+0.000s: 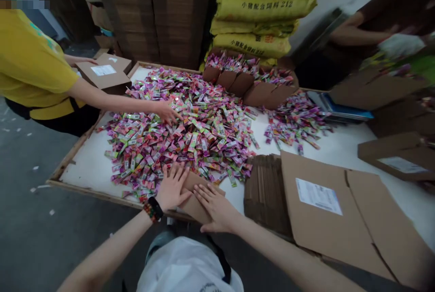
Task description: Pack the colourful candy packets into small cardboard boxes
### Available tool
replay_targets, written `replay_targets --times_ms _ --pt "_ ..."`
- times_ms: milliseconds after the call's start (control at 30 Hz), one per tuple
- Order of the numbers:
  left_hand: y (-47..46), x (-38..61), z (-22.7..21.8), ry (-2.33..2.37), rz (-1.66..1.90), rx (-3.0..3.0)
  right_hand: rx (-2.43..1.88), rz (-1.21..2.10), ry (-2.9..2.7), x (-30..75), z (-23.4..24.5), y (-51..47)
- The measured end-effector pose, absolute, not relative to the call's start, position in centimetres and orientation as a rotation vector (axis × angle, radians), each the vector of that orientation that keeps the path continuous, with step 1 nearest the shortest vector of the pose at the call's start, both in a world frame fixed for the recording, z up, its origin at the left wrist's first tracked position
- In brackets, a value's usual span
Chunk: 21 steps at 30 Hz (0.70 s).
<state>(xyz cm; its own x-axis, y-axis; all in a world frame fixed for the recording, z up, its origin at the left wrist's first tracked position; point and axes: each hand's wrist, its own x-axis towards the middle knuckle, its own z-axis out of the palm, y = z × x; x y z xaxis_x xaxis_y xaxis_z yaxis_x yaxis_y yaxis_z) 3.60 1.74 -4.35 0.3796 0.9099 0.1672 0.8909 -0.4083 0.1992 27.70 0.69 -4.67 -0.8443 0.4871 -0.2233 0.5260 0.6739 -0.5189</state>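
Observation:
My left hand [172, 187] lies flat with fingers spread on the near edge of a big heap of small colourful sachets [190, 124] and on a small brown cardboard piece [194, 201]. My right hand [215, 206] rests open, fingers stretched, on the same cardboard piece at the table's near edge. A beaded bracelet and a dark band sit on my left wrist.
The white table [88, 165] has a wooden rim. A stack of flat cardboard [263, 192] and an unfolded box with a label [326, 210] lie to the right. A person in yellow [30, 65] reaches into the heap; another person works at the far right. Yellow sacks [261, 7] stand behind.

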Motion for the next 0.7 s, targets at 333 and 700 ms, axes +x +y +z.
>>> replay_targets --times_ms 333,700 --pt "4.9 4.7 -5.5 1.359 -0.063 2.671 0.894 -0.780 2.849 27.1 -6.6 1.2" --pt "5.7 4.5 -1.2 0.819 -0.258 2.808 1.037 -0.910 3.061 27.9 -5.5 -1.0"
